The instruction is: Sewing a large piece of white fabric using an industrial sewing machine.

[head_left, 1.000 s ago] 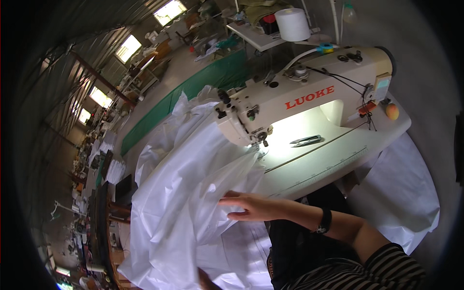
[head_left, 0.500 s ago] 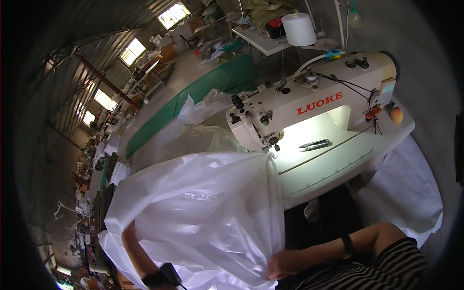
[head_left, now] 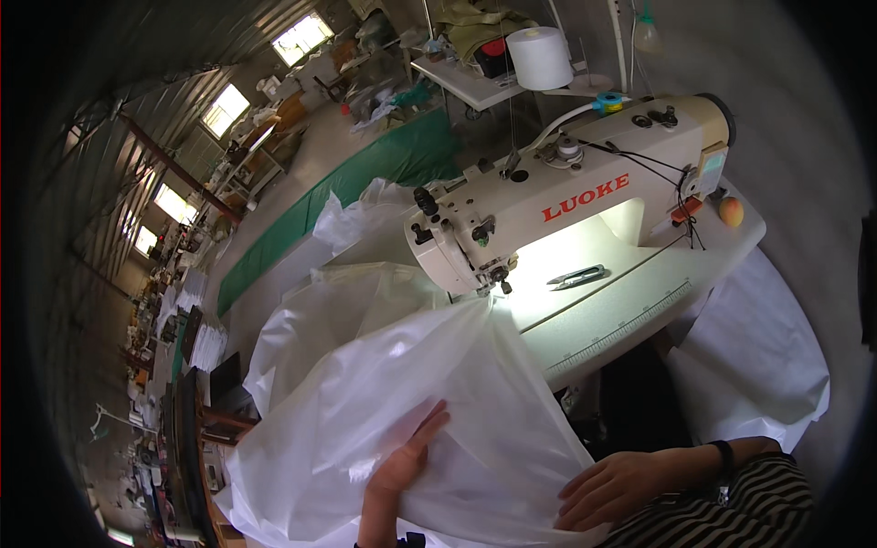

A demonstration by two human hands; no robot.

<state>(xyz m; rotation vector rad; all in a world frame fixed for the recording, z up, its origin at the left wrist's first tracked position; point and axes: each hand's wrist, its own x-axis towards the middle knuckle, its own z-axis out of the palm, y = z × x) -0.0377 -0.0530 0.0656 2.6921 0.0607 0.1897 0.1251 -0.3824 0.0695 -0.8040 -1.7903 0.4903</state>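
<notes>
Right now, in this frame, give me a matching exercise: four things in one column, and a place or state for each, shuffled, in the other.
Things:
1. white fabric sheet
2. thread snips
3. white thread cone
4. right hand

Places or states:
A. on the shelf behind the sewing machine
B. lying flat on the lit bed under the machine's arm
C. resting on the fabric's lower right edge
D. spread wide, one corner reaching the needle

Pairs: 1-D, 2-B, 3-A, 4-C
</notes>
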